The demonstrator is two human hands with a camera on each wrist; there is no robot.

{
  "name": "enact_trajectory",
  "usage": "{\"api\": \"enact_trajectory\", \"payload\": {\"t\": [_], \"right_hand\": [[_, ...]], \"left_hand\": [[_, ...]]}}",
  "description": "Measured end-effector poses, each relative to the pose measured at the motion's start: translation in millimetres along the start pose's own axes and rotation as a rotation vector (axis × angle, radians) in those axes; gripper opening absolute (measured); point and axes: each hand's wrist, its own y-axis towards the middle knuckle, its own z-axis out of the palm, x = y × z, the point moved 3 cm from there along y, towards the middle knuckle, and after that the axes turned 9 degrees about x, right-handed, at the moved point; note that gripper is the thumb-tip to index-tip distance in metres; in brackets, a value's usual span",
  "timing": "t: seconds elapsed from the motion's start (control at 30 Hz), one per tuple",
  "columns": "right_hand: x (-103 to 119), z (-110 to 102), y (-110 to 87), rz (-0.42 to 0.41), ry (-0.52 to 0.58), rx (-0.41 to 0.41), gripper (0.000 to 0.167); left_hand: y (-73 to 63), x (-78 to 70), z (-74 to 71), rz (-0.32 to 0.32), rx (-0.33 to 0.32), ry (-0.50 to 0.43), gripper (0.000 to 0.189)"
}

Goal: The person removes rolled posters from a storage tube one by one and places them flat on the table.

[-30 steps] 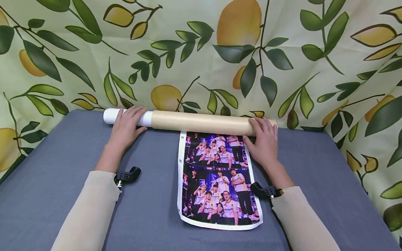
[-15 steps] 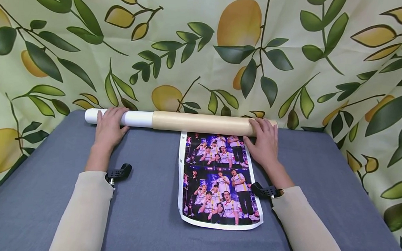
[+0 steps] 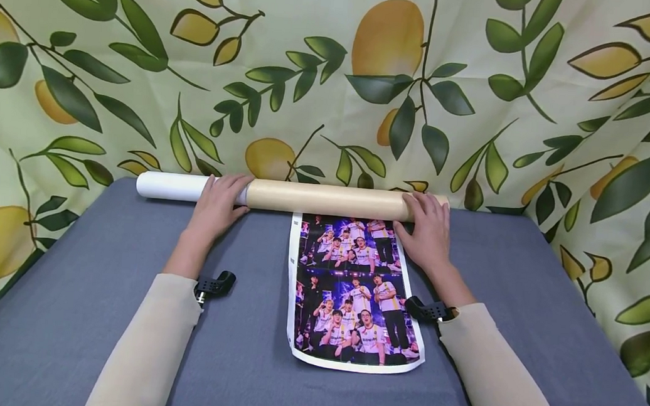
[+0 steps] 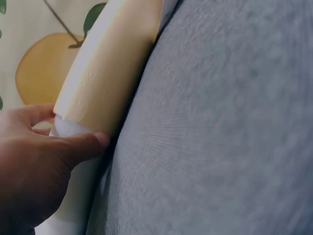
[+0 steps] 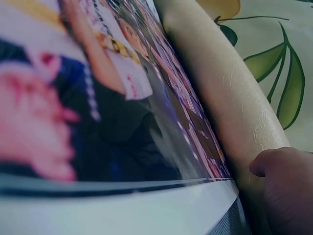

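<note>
A long tan tube [image 3: 325, 200] lies across the back of the table, and a white roll [image 3: 167, 186] extends from its left end. My left hand [image 3: 215, 205] grips the white roll right at the tan edge, its thumb on the near side and its fingers over the far side. In the left wrist view its thumb touches the roll close to the seam. My right hand [image 3: 427, 232] holds the right end of the tan tube, thumb in front. Below the tube lies a glossy print [image 3: 346, 305] with two group pictures and a white border, its top edge against the tube.
Grey cloth [image 3: 245, 373] covers the table. A curtain [image 3: 311, 70] with fruit and leaf patterns stands close behind the tube. Black wrist mounts [image 3: 429, 309] sit at both cuffs, the right one overlapping the print's edge.
First my left hand moved left and the white roll slid further out of the tan tube. Then the hand came back right along the roll to the tan edge. My right hand stayed put.
</note>
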Motion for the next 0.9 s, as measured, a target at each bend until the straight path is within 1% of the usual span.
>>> {"api": "enact_trajectory", "payload": {"t": [0.13, 0.27, 0.4, 0.5, 0.63, 0.77, 0.83, 0.9], "right_hand": [[1, -1, 0.2, 0.004, -0.019, 0.005, 0.060], [2, -4, -0.5, 0.016, -0.042, -0.006, 0.058], [-1, -6, -1.7, 0.045, -0.050, -0.033, 0.057], [-4, -8, -2.0, 0.072, -0.046, -0.046, 0.059], [-10, -10, -2.4, 0.104, -0.044, -0.051, 0.061], [-15, -12, -2.7, 0.122, -0.045, -0.063, 0.064], [-15, -13, -2.7, 0.115, -0.054, -0.079, 0.068], [-14, -12, -2.0, 0.088, -0.057, -0.088, 0.073]], "left_hand": [[-2.7, 5.2, 3.7, 0.002, -0.038, -0.007, 0.066], [-4.1, 11.2, 3.1, -0.009, -0.051, -0.004, 0.062], [-5.8, 16.1, 1.0, -0.054, -0.041, -0.007, 0.060], [-7.8, 19.6, -0.3, -0.100, -0.027, -0.014, 0.060], [-9.1, 22.6, -1.6, -0.159, -0.030, -0.026, 0.060], [-6.1, 21.5, -1.1, -0.184, -0.042, -0.043, 0.064], [-3.1, 17.8, 0.4, -0.176, -0.036, -0.049, 0.072], [0.1, 11.7, 2.9, -0.151, -0.021, -0.040, 0.077]]}}
